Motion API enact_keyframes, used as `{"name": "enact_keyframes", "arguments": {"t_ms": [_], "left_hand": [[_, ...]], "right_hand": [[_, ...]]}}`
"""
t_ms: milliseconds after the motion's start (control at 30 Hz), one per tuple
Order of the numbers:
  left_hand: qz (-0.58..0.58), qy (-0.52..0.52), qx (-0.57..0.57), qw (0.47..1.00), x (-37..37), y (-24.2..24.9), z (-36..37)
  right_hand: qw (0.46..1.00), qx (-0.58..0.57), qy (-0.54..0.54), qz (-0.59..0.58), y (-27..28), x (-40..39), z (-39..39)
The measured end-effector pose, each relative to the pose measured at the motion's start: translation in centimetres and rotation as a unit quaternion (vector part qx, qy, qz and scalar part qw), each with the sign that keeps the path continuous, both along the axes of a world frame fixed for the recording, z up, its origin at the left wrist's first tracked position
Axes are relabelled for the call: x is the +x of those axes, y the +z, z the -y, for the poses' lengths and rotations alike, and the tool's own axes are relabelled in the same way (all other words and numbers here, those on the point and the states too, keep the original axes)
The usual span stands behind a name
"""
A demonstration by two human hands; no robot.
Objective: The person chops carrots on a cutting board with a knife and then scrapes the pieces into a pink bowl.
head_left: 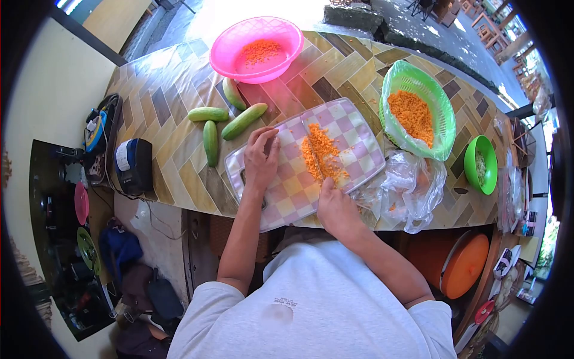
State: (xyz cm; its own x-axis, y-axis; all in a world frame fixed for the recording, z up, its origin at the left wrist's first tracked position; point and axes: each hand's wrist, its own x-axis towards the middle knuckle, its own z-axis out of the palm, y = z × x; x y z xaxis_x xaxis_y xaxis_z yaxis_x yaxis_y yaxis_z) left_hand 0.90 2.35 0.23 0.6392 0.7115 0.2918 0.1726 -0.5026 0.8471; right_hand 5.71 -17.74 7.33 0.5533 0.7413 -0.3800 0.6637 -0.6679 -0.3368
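Observation:
On the table lies a pink-and-white checkered cutting board [287,203] with a pile of finely chopped orange bits [326,146], which look like carrot. My right hand [336,209] is closed around the handle of a knife [313,149]; its thin blade points away from me across the pile. My left hand [260,161] rests at the board's left side, fingers loosely bent and holding nothing. Several green cucumbers [244,121] lie beyond it to the left. A crumpled clear plastic bag [412,185] sits just right of the board; its contents are hard to make out.
A pink basin [257,75] with some orange bits stands at the far side. To the right are a green basket [443,113] lined with plastic, holding more orange bits, and a green bowl [489,164] with pale pieces. A black device [134,166] stands at the left edge.

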Motion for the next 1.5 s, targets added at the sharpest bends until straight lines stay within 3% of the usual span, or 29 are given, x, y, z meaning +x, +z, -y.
{"name": "enact_keyframes", "arguments": {"t_ms": [100,267,400,800,1100,1267,1400,1500], "left_hand": [[-0.007,-0.004,0.009,1.0,-0.4,0.1,0.1],[0.004,-0.002,0.007,1.0,-0.3,0.0,0.2],[-0.004,-0.01,0.018,1.0,-0.4,-0.1,0.2],[0.001,-0.01,0.027,1.0,-0.4,-0.2,0.2],[-0.003,-0.01,0.05,0.999,-0.5,-0.6,0.0],[-0.001,-0.013,0.037,0.999,-0.5,-0.6,0.0],[-0.002,-0.011,0.064,0.998,-0.5,-0.5,0.0],[0.0,-0.014,0.051,0.999,-0.4,-0.5,0.1]], "right_hand": [[0.999,-0.002,-0.024,-0.047,1.8,0.9,-0.8],[0.998,0.026,-0.046,-0.031,-1.7,0.2,-0.3],[0.997,0.018,-0.045,-0.058,1.2,0.7,-0.8],[1.0,-0.006,-0.024,0.007,-1.1,-0.4,-0.8],[0.998,-0.034,-0.025,-0.049,3.4,0.4,-1.3],[0.999,-0.033,-0.006,0.002,-0.6,-0.9,-0.8],[0.999,-0.013,-0.026,-0.018,1.2,-0.3,-1.2],[0.999,-0.011,-0.029,-0.028,-0.8,-0.6,-0.9]]}}
